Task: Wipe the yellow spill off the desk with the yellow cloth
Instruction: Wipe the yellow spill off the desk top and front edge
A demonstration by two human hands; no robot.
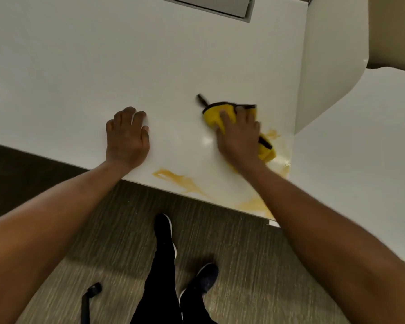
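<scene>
The white desk [103, 66] fills the upper part of the view. A yellow spill [180, 180] smears along its near edge, with more streaks near the right corner beside the cloth. My right hand [240, 136] presses flat on the yellow cloth [214, 116], which has black trim and bunches out above and to the right of my fingers. My left hand [128, 136] rests flat on the desk to the left, fingers slightly spread, holding nothing.
A grey recessed tray [220, 5] sits at the desk's far edge. A white partition [332, 54] and a second white surface [360, 160] border the right side. Below the edge are carpet, my legs and dark shoes [164, 228], and a black chair part [91, 293].
</scene>
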